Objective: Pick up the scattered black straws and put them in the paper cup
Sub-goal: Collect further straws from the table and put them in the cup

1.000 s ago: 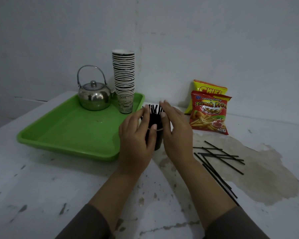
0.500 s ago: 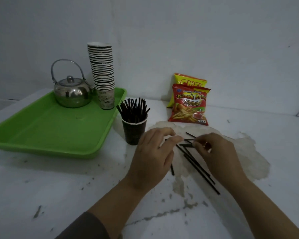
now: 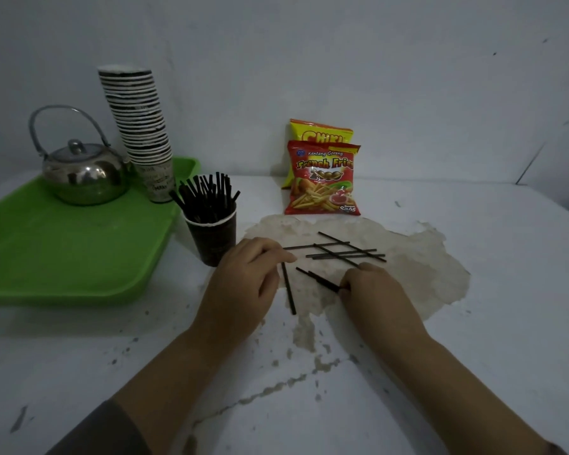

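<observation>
Cup part-filled, straws loose on the table

The paper cup [image 3: 213, 239] stands packed with black straws beside the green tray [image 3: 63, 257]. The right hand [image 3: 372, 290] pinches two scattered straws [image 3: 319, 280]; the left hand [image 3: 243, 284] curls loosely over another straw [image 3: 289, 290], gripping nothing.

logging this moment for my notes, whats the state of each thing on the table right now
paper cup: upright, full of black straws
loose straws: lying crossed on the table
left hand: fingers touching a lone straw
right hand: pinching two straws' ends
kettle: lid on, on green tray
cup stack: upright, leaning
snack bags: sealed, standing
</observation>
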A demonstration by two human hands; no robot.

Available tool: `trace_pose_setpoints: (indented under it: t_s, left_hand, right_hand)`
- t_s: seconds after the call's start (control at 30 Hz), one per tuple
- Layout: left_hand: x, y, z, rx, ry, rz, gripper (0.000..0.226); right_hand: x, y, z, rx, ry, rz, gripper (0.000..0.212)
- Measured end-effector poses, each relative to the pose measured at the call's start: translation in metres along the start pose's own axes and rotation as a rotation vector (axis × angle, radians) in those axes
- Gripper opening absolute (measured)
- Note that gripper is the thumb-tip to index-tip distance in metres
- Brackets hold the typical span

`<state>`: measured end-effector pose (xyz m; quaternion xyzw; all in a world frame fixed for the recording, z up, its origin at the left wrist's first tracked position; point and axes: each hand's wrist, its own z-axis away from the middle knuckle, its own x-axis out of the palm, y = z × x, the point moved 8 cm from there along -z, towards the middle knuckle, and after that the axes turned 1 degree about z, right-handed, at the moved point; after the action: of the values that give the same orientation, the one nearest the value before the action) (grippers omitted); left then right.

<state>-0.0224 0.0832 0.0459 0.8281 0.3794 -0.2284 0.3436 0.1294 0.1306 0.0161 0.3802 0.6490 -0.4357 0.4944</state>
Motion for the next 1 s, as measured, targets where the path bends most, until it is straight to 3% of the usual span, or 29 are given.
trace_pose_setpoints:
  t_s: [0.23, 0.43, 0.67, 0.87, 1.0]
  left_hand:
    - [0.004, 0.001, 0.000, 0.007, -0.035, 0.014, 0.028]
    - [0.009, -0.004, 0.001, -0.002, -0.116, 0.002, 0.032]
    - [0.025, -0.002, 0.002, 0.117, -0.346, -0.072, 0.036]
    - [0.027, 0.005, 0.000, 0.150, -0.350, -0.067, 0.016]
    - [0.028, 0.008, -0.002, 0.122, -0.381, -0.033, 0.008]
  right_hand:
    - [0.002, 0.002, 0.001, 0.035, -0.083, -0.043, 0.011]
    - [-0.004, 0.009, 0.002, 0.025, -0.033, -0.048, 0.015]
    - [-0.021, 0.037, -0.002, 0.182, 0.039, -0.533, 0.015]
    - [-0.020, 0.055, 0.004, 0.290, 0.045, -1.469, 0.021]
    - [-0.027, 0.058, 0.005, 0.279, 0.073, -1.756, 0.016]
